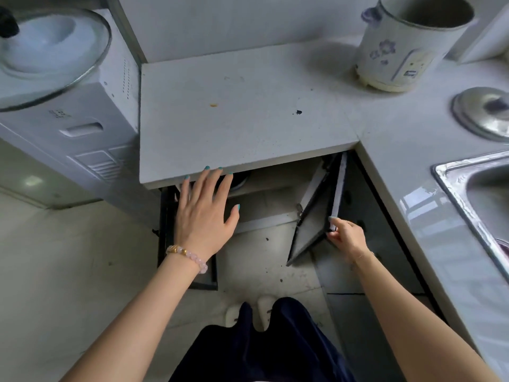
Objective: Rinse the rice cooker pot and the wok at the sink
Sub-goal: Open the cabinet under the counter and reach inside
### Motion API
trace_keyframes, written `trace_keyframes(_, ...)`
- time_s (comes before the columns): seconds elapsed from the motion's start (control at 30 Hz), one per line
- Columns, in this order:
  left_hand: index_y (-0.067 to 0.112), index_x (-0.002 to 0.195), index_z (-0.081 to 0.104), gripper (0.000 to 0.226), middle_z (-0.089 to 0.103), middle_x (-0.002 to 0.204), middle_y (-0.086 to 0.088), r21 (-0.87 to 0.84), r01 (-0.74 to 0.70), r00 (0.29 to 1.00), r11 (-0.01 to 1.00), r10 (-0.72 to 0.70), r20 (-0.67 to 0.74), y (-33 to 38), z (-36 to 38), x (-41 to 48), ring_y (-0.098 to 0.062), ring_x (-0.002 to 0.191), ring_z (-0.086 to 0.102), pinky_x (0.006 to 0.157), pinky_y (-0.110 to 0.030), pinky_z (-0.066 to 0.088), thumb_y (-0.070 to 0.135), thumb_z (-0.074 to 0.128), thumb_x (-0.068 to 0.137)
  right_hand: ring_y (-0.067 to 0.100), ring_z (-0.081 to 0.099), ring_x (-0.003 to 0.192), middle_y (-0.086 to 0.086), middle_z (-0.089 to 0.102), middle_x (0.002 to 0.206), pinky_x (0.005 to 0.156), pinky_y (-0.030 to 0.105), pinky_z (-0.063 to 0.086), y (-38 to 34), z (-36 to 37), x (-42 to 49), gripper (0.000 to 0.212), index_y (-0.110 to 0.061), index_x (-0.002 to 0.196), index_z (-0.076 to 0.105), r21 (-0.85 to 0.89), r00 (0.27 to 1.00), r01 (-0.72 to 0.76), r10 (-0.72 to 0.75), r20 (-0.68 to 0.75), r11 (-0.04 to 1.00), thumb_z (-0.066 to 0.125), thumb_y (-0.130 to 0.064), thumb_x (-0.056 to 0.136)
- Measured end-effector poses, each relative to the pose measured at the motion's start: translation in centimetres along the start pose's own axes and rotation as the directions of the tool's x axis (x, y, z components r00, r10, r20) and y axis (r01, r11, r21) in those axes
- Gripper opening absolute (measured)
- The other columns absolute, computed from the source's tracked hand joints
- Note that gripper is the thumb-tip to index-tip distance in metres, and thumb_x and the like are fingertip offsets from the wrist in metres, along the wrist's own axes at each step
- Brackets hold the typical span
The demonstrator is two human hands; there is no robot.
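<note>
Counter [248, 119] hides most of the cupboard [264, 208]; right hand [347, 238] grips its door [311, 227].

Single view: a wide-angle camera worn on the head, facing forward and steeply down. It looks from above onto the corner of an L-shaped bench [248, 106], which fills the upper middle of the frame. Range is close: both forearms enter from the bottom edge; the left hand [205, 213] and the right hand [345, 235] sit mid-frame, the right at a cabinet door [311, 224]. The floor [68, 257] and feet [264, 304] lie directly below. The sink [446, 172] is cut by the right edge — straight lines bow near the borders.
</note>
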State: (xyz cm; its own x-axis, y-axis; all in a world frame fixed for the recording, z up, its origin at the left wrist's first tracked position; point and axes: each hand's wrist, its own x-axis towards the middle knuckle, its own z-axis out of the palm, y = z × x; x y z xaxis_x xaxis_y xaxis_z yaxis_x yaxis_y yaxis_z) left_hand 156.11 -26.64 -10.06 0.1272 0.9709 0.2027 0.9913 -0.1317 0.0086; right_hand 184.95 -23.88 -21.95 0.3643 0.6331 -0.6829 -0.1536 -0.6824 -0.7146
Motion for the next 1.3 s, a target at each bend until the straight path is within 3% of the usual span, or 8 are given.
trace_keyframes(0.1,0.011,0.126,0.05,0.053,0.052,0.133,-0.01,-0.001,-0.024,1.0,1.0,0.024,0.0,0.5,-0.2,0.3,-0.03,0.129,0.044,0.109,-0.053,0.03,0.039,0.036,0.083,0.018,0.05,0.062,0.006,0.052,0.064,0.057,0.021,0.04,0.3,-1.8,-0.6,0.018,-0.012,0.07,0.054,-0.254,0.979,0.178,-0.197,-0.049,0.951,0.063,-0.015,0.085)
trace_keyframes(0.17,0.011,0.126,0.05,0.053,0.052,0.133,-0.01,-0.004,-0.035,0.999,0.999,0.035,-0.005,0.6,-0.3,0.3,-0.031,0.129,0.045,0.109,-0.053,0.03,0.039,0.036,0.083,0.019,0.052,0.068,0.006,0.059,0.075,0.054,0.023,0.036,0.3,-2.8,-1.1,0.008,-0.011,0.084,0.06,-0.48,0.944,0.235,-0.317,-0.096,0.845,0.06,-0.018,0.087)
trace_keyframes(0.33,0.01,0.128,0.051,0.055,0.052,0.133,-0.01,-0.009,-0.033,0.999,0.999,0.033,-0.005,0.7,-0.3,-0.1,-0.03,0.129,0.045,0.109,-0.052,0.029,0.039,0.036,0.083,0.034,0.059,0.095,0.018,0.057,0.117,0.08,0.038,0.046,0.5,-4.2,-0.7,0.03,-0.001,0.119,0.057,-0.715,0.861,0.2,-0.468,-0.198,0.67,0.05,-0.013,0.092)
trace_keyframes(0.5,0.009,0.127,0.054,0.057,0.054,0.132,-0.011,-0.013,-0.026,1.0,1.0,0.026,0.011,0.9,0.0,-0.6,-0.031,0.127,0.047,0.108,-0.052,0.032,0.039,0.036,0.083,0.037,0.041,0.122,0.022,0.033,0.139,0.094,0.042,0.042,0.6,-4.8,-1.1,0.06,0.003,0.14,0.03,-0.779,0.863,0.16,-0.47,-0.188,0.606,0.055,-0.014,0.088)
trace_keyframes(0.67,0.009,0.128,0.054,0.057,0.055,0.131,-0.012,-0.015,-0.033,0.999,0.999,0.034,0.022,1.4,0.0,-0.5,-0.031,0.126,0.049,0.107,-0.053,0.032,0.039,0.036,0.083,0.034,0.032,0.131,0.02,0.031,0.144,0.104,0.042,0.034,0.6,-5.6,-1.6,0.065,0.0,0.144,0.025,-0.821,0.867,0.168,-0.477,-0.141,0.546,0.054,-0.016,0.088)
trace_keyframes(0.8,0.009,0.127,0.054,0.057,0.054,0.132,-0.012,-0.021,-0.033,0.999,0.999,0.034,0.014,1.2,-0.1,-0.3,-0.031,0.127,0.047,0.107,-0.053,0.032,0.039,0.035,0.083,0.035,0.03,0.133,0.012,0.027,0.152,0.11,0.04,0.025,0.9,-5.4,-2.2,0.058,-0.003,0.145,0.029,-0.88,0.84,0.232,-0.541,-0.033,0.414,0.048,-0.016,0.091)
trace_keyframes(1.0,0.01,0.126,0.055,0.055,0.055,0.131,-0.011,-0.005,0.001,1.0,1.0,-0.001,0.015,0.2,0.1,-0.7,-0.031,0.126,0.049,0.106,-0.053,0.034,0.039,0.036,0.082,0.027,0.015,0.144,0.008,0.017,0.157,0.118,0.039,0.009,0.6,-3.6,-3.0,0.062,-0.006,0.149,0.018,-0.92,0.828,0.272,-0.556,0.074,0.282,0.043,-0.025,0.096)
trace_keyframes(1.3,0.011,0.126,0.055,0.054,0.056,0.13,-0.009,-0.027,0.039,0.998,0.999,-0.037,0.053,0.1,2.6,-2.2,-0.029,0.124,0.049,0.106,-0.05,0.035,0.039,0.039,0.081,0.033,0.028,0.14,0.012,0.038,0.148,0.11,0.05,0.027,-0.2,3.7,-5.4,0.07,-0.005,0.143,0.036,-0.821,0.56,0.571,-0.724,0.402,-0.013,0.068,-0.02,0.082)
